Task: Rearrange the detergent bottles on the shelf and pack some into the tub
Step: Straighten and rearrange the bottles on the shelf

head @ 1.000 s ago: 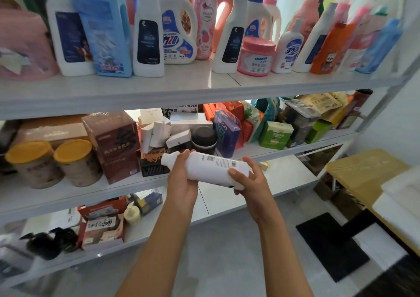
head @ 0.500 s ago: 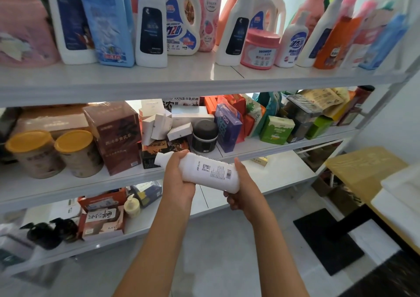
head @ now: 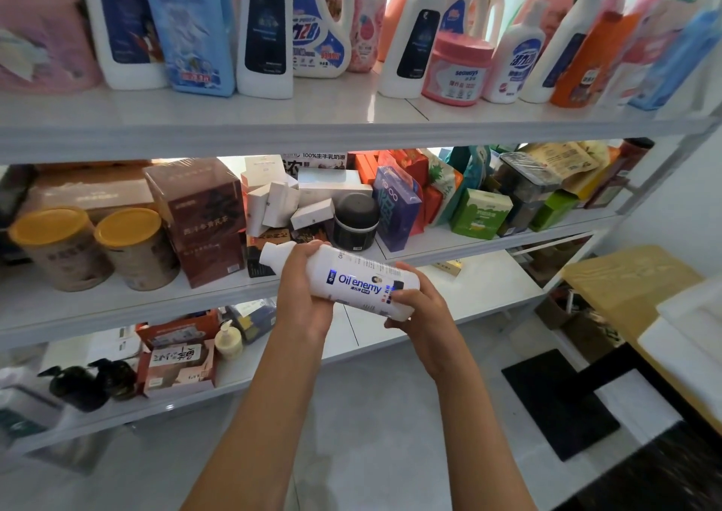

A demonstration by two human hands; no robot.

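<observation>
A white "Oil enemy" bottle (head: pixel 353 282) lies sideways in both hands, in front of the middle shelf, cap pointing left, printed name facing me. My left hand (head: pixel 302 295) grips its neck end and my right hand (head: pixel 416 309) grips its base. On the top shelf (head: pixel 344 109) stand several detergent bottles: a tall white one with a dark label (head: pixel 265 29), a blue refill pack (head: pixel 187 25), a white jug with a blue label (head: pixel 318 21) and a pink jar (head: pixel 457 68). No tub is in view.
The middle shelf (head: pixel 97 307) holds two yellow-lidded cans (head: pixel 93 246), brown boxes (head: pixel 199 217), small white boxes and a black jar (head: pixel 355 221). The lower shelf carries boxes and pump bottles. A wooden table (head: pixel 629 280) and a black mat (head: pixel 558 401) are on the right.
Both hands have turned the bottle about its long axis: the barcode side faced me before, now the "Oil enemy" front faces me. The bottle stays in about the same place.
</observation>
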